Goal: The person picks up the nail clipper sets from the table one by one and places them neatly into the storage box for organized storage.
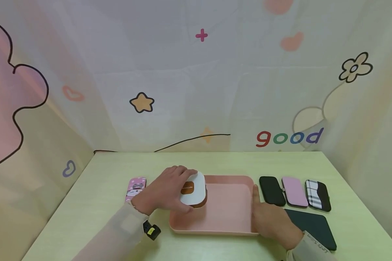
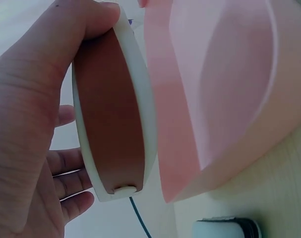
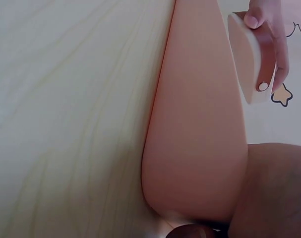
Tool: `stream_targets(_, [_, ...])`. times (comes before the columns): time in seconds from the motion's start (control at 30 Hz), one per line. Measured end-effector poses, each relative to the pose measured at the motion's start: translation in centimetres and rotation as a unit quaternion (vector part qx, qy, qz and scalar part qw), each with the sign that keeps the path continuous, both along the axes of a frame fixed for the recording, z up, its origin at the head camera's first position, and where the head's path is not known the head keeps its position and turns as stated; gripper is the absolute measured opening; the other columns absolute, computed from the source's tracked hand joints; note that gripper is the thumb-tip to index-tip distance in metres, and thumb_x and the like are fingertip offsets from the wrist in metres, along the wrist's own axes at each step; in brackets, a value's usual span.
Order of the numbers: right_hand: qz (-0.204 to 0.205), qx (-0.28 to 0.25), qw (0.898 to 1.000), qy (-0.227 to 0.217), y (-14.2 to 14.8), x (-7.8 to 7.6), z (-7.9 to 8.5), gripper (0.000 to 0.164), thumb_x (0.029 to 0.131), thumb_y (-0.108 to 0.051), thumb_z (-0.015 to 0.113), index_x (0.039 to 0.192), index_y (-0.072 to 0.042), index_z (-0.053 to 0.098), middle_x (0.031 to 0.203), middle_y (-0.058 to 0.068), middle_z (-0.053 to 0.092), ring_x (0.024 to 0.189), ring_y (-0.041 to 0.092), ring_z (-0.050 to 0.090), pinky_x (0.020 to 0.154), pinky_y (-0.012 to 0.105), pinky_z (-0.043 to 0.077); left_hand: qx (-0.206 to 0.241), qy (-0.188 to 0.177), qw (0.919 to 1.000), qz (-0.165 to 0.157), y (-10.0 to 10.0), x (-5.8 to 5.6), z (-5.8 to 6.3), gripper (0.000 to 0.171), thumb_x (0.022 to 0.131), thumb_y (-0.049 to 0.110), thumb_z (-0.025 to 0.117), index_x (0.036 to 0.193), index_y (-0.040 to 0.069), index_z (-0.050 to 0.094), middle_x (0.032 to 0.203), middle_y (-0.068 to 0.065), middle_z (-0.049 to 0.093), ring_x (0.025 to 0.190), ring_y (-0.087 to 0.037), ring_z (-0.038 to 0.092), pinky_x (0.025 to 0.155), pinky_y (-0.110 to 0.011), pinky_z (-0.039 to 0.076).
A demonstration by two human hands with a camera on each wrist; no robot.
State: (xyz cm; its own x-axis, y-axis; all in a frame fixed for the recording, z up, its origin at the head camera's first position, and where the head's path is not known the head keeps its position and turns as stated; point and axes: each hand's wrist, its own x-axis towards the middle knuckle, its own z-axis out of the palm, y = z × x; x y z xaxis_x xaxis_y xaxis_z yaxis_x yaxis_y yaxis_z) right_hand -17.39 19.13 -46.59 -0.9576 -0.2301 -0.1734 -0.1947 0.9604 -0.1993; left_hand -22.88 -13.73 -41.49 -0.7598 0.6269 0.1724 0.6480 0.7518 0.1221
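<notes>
My left hand grips a rounded white manicure case by its sides, above the left part of a pink tray. The case has a brown label on top and a brown side band, which shows with a small pale stud in the left wrist view. It is tilted on edge there, apart from the tray wall. At the tray's right edge, my right hand holds the rim, index finger along it. A fingertip shows low by the tray's outer wall; the rest of the grip is hidden.
Left of the tray lies a pink patterned case, partly behind my left hand. Right of it, in a row, are a black case, a pink case and a plaid-and-black case. A dark flat rectangular thing lies in front of them.
</notes>
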Motion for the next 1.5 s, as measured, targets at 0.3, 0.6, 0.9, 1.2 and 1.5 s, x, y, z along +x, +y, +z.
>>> stream_targets(0.3, [0.001, 0.0, 1.0, -0.002, 0.1, 0.0, -0.1, 0.084, 0.094, -0.016, 0.051, 0.157, 0.009, 0.0, 0.055, -0.001, 0.048, 0.046, 0.017, 0.042, 0.042, 0.033, 0.028, -0.012, 0.0, 0.9999, 0.001, 0.9, -0.6, -0.7, 0.096, 0.065, 0.066, 0.073, 0.145, 0.019, 0.046, 0.126, 0.002, 0.057, 0.116, -0.015, 0.052, 0.109, -0.038, 0.04])
stream_targets(0.6, [0.002, -0.004, 1.0, 0.015, 0.0, 0.0, -0.2, 0.085, 0.092, -0.014, 0.053, 0.156, 0.009, 0.003, 0.053, -0.002, 0.048, 0.044, 0.015, 0.04, 0.041, 0.033, 0.028, -0.021, -0.016, 0.9996, 0.008, 1.1, -1.1, -1.7, 0.098, 0.066, 0.067, 0.074, 0.146, 0.019, 0.046, 0.128, -0.001, 0.057, 0.116, -0.018, 0.053, 0.109, -0.042, 0.041])
stream_targets(0.9, [0.008, 0.001, 1.0, 0.026, 0.1, 0.1, -0.3, 0.086, 0.092, -0.014, 0.055, 0.156, 0.011, 0.004, 0.052, -0.002, 0.047, 0.042, 0.015, 0.04, 0.041, 0.032, 0.027, -0.035, -0.045, 0.9983, 0.015, 1.2, -1.4, -2.6, 0.098, 0.065, 0.069, 0.075, 0.146, 0.022, 0.046, 0.125, 0.0, 0.057, 0.114, -0.019, 0.052, 0.105, -0.041, 0.043])
stream_targets(1.2, [-0.003, -0.001, 1.0, 0.0, -0.1, -0.2, -0.2, 0.088, 0.09, -0.013, 0.055, 0.156, 0.01, 0.001, 0.054, -0.001, 0.049, 0.044, 0.014, 0.038, 0.042, 0.031, 0.025, -0.047, -0.058, 0.9971, 0.011, 1.3, -1.6, -3.1, 0.102, 0.064, 0.073, 0.077, 0.146, 0.022, 0.046, 0.123, 0.0, 0.058, 0.112, -0.019, 0.052, 0.106, -0.041, 0.042])
stream_targets(1.5, [0.005, 0.003, 1.0, 0.004, 0.0, -0.1, 0.2, 0.088, 0.092, -0.015, 0.056, 0.156, 0.011, 0.001, 0.052, -0.001, 0.049, 0.043, 0.015, 0.039, 0.041, 0.032, 0.027, -0.063, -0.064, 0.9959, 0.005, 1.5, -2.0, -3.8, 0.102, 0.065, 0.076, 0.076, 0.146, 0.022, 0.045, 0.13, -0.001, 0.056, 0.118, -0.02, 0.051, 0.108, -0.041, 0.04])
